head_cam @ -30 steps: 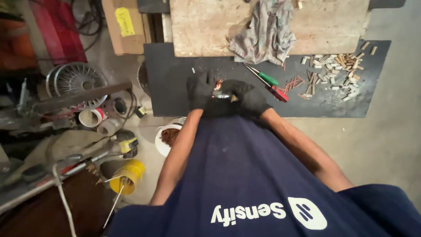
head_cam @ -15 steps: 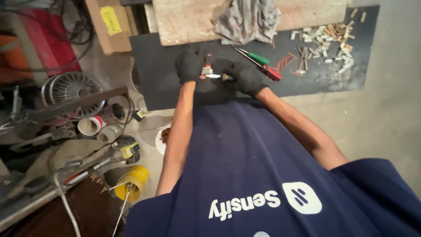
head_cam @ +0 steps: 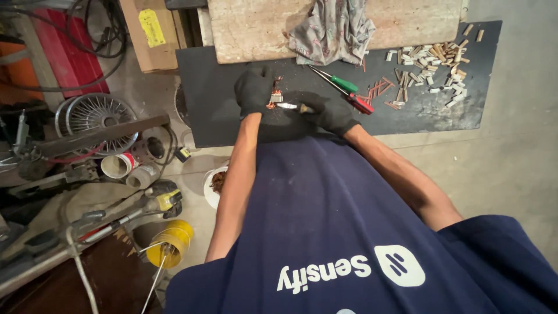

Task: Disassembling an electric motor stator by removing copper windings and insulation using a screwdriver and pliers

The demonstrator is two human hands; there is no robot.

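Both my hands wear black gloves and meet over a black mat (head_cam: 221, 110) on the floor. My left hand (head_cam: 254, 92) pinches a small copper-coloured part (head_cam: 274, 96) and holds it upright. My right hand (head_cam: 328, 111) grips a small knife (head_cam: 289, 106), whose blade tip points left and touches the part. My dark blue shirt covers the lower middle of the view.
Green and red screwdrivers (head_cam: 343, 87) lie right of my hands, beside copper strips (head_cam: 381, 88) and a pile of short wooden pieces (head_cam: 430, 61). A rag (head_cam: 331, 29) lies on a board behind. A white dish (head_cam: 214, 185), yellow wire spool (head_cam: 171, 241) and tools sit at left.
The view has shifted, so my hands sit a little lower in frame. The knife and copper part stay held together between both hands.
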